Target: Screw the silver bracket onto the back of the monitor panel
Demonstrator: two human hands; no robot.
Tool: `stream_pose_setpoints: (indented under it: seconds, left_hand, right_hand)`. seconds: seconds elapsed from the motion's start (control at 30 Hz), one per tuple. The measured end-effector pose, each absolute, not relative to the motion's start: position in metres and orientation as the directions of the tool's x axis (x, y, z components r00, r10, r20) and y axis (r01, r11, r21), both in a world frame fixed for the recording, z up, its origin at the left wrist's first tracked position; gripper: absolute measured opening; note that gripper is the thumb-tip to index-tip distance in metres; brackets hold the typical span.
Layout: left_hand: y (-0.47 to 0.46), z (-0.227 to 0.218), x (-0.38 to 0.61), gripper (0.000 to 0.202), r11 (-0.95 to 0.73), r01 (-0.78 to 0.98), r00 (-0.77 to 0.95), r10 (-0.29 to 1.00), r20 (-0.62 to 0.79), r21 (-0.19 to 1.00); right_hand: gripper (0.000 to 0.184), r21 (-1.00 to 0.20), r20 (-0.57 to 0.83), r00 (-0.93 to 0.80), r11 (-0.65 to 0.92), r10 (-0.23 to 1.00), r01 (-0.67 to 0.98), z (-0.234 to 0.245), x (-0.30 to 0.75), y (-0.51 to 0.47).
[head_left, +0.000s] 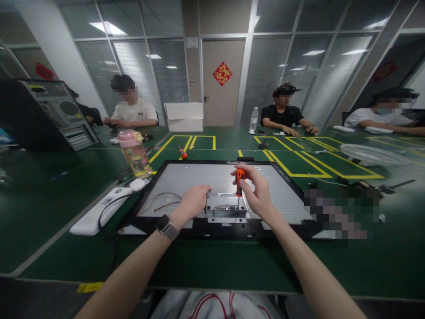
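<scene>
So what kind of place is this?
Probably a shared workshop room: there's a green table marked with yellow lines, a computer case, and a screwdriver held over a flat panel.

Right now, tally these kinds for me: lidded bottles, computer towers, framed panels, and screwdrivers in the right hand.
Lidded bottles: 2 (pink-lidded see-through bottle; clear plastic labelled bottle)
Black boxy computer tower: 1
Flat grey black-framed panel: 1
Orange-and-black screwdriver in the right hand: 1
Total: 5
</scene>
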State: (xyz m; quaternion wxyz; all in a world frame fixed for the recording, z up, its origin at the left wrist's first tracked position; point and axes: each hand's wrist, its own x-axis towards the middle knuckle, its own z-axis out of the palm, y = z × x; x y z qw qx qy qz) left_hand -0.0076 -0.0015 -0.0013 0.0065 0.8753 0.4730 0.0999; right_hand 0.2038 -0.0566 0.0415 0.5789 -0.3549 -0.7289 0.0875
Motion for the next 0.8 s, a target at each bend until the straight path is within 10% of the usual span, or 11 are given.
stream_pose_setpoints:
  seconds: [0.8]
  left_hand:
    - [-0.0009, -0.0007, -0.0070, 0.038, -0.555, 0.824, 0.534, 0.828, 0.169, 0.114]
  right_hand:
    - [0.025, -0.435, 0.848, -0.054, 0.750, 0.528, 0.499, 0.0460, 0.2028, -0.0571]
